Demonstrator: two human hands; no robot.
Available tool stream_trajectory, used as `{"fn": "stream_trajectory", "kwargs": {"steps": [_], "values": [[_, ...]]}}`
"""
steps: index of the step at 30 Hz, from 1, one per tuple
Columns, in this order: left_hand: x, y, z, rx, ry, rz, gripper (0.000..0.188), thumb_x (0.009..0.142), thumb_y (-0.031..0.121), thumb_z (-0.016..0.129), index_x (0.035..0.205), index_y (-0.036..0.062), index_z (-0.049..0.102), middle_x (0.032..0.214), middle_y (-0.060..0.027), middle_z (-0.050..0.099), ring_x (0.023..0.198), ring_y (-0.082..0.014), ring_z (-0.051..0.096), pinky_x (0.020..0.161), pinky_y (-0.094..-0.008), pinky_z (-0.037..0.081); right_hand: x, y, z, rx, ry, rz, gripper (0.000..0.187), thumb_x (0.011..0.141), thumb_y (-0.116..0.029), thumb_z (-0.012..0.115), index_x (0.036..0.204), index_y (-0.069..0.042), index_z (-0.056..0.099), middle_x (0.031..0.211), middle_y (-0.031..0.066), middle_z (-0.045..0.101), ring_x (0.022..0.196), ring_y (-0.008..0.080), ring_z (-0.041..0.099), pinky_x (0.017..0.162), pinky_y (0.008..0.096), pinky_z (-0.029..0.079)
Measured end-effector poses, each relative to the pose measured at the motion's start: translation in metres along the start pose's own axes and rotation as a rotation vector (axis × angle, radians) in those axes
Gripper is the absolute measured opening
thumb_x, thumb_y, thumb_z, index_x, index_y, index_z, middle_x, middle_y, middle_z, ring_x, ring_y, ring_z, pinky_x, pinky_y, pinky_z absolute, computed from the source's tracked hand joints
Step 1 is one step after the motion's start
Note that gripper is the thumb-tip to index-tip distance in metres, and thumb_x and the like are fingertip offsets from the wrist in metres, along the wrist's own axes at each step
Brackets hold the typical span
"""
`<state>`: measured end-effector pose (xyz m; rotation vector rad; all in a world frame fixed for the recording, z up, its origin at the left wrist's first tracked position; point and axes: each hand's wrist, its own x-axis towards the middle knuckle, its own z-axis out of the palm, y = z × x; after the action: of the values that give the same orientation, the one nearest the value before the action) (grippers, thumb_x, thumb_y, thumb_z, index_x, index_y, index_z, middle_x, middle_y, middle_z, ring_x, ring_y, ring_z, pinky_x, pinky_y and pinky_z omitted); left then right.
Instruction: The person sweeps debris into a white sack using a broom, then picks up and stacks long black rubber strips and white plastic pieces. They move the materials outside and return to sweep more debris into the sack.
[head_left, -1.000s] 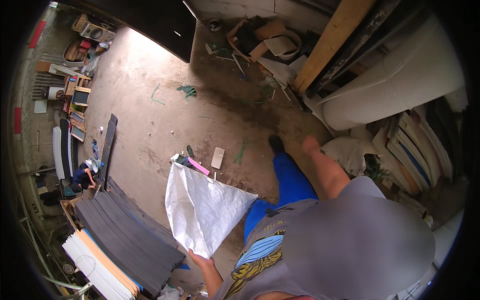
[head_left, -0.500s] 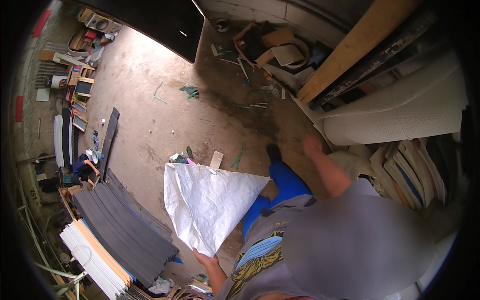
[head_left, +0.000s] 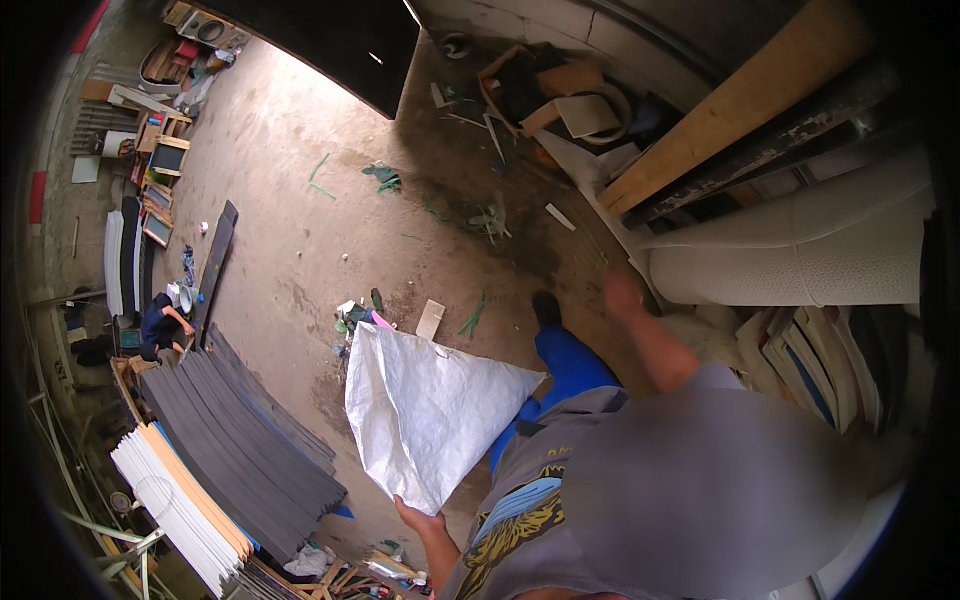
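A large white woven sack [head_left: 430, 415] hangs spread out in front of my legs, its lower corner gathered at my left hand [head_left: 420, 520]. The fingers of that hand are closed on the sack's edge. My right hand [head_left: 624, 298] is stretched out to the right, over the floor beside a thick white textured roll [head_left: 800, 250]. Its fingers are smeared by motion, so their state and anything in them cannot be made out. Small mixed scraps [head_left: 352, 316] and a beige flat piece [head_left: 431, 319] lie at the sack's far edge.
Stacked dark grey strips [head_left: 240, 450] and white strips [head_left: 180, 510] stand at left, with another person [head_left: 162, 325] crouching beyond them. Green scraps [head_left: 490, 222] and a white strip [head_left: 560, 217] lie on the floor. A wooden beam [head_left: 730, 110] leans at right, near a scrap-filled cardboard box [head_left: 545, 95].
The sack has shifted slightly right, its far left edge drawn inward. My left hand still grips it. Scraps on the floor ahead of my right hand lie differently, with a white strip nearer me.
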<state>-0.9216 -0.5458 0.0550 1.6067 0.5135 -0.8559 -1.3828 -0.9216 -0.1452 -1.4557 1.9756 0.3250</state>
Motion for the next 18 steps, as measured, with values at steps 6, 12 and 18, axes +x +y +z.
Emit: {"fn": "stream_trajectory", "kwargs": {"steps": [6, 12, 18], "values": [[0.009, 0.002, -0.012, -0.010, -0.010, 0.004, 0.067, 0.099, 0.049, 0.037, 0.150, 0.0056, 0.035, 0.151, -0.0126, 0.043, 0.137, -0.0341, 0.042, 0.113, -0.0455, 0.033, 0.064, -0.036, -0.008, 0.004, -0.174, -0.051, 0.037, 0.100, -0.012, 0.035, 0.127, 0.000, 0.058, 0.119, 0.0241, 0.063, 0.112, 0.0347, 0.062, 0.094, 0.0465, 0.049], [0.000, -0.004, -0.001, -0.084, 0.078, 0.008, 0.066, 0.099, 0.049, 0.037, 0.149, 0.0058, 0.037, 0.149, -0.0124, 0.045, 0.136, -0.0341, 0.043, 0.113, -0.0453, 0.034, 0.052, -0.054, -0.033, -0.051, 0.062, -0.156, 0.036, 0.098, -0.011, 0.038, 0.126, 0.001, 0.057, 0.121, 0.0233, 0.063, 0.112, 0.0346, 0.062, 0.096, 0.0453, 0.049], [-0.004, 0.006, 0.016, -0.072, 0.082, 0.005, 0.066, 0.099, 0.049, 0.037, 0.149, 0.0058, 0.037, 0.149, -0.0124, 0.045, 0.135, -0.0338, 0.044, 0.113, -0.0449, 0.034, 0.117, -0.051, -0.033, -0.111, -0.194, -0.030, 0.034, 0.097, -0.013, 0.043, 0.126, -0.001, 0.057, 0.123, 0.0204, 0.062, 0.109, 0.0329, 0.064, 0.093, 0.0449, 0.051]]}}
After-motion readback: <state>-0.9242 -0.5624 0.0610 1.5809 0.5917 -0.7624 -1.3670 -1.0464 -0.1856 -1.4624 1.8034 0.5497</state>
